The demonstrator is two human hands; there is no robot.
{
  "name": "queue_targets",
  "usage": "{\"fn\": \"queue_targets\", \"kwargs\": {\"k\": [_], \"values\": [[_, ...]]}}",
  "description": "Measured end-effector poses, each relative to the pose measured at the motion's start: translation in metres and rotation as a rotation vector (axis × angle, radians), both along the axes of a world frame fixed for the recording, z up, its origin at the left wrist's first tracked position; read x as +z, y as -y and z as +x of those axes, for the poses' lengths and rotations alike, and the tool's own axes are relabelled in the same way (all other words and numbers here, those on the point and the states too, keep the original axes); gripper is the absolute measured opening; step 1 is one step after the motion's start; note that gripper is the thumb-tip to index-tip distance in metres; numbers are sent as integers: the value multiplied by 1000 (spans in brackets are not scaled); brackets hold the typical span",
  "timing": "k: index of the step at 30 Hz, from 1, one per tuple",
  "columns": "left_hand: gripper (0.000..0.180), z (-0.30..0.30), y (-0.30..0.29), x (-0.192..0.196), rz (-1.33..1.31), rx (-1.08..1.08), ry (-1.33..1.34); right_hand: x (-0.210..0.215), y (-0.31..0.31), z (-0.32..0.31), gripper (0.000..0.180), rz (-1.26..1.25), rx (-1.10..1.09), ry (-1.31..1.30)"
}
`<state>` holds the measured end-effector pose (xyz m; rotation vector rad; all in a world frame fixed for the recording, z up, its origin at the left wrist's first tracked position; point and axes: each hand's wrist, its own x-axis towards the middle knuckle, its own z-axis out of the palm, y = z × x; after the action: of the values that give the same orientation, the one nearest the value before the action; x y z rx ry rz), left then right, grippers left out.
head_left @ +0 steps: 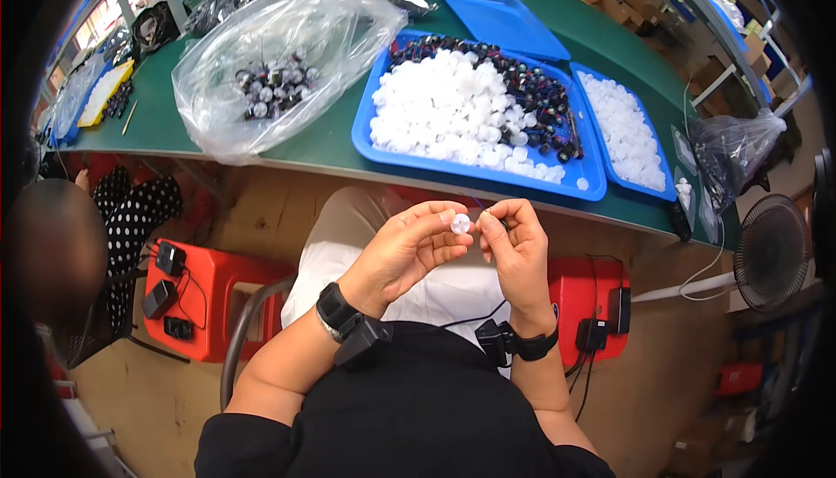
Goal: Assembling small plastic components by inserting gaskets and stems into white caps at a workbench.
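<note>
Black shirt [409,417] nearest, I favoured light pressure: left hand [396,247] pinched a white disc [461,224], right hand [520,247] seemingly a wired part [504,224].

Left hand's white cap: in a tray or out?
Out: the left hand holds the white cap apart from the blue trays.

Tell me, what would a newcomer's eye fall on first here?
Probably the big blue tray on the green table, heaped with white round pieces and dark wired parts. To its left lies a clear plastic bag holding small dark parts. In front of the table, the left hand pinches a small white disc, close to the right hand.
</note>
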<state>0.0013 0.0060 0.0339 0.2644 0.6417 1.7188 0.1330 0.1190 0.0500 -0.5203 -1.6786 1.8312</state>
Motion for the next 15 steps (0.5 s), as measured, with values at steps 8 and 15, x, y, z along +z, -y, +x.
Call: {"fn": "queue_targets", "kwargs": {"k": [8, 15], "values": [[25, 7, 4, -10, 5, 43, 76, -12, 10, 0, 10, 587, -130, 153], [23, 6, 4, -20, 17, 45, 113, -15, 7, -1, 6, 721, -206, 140]]}}
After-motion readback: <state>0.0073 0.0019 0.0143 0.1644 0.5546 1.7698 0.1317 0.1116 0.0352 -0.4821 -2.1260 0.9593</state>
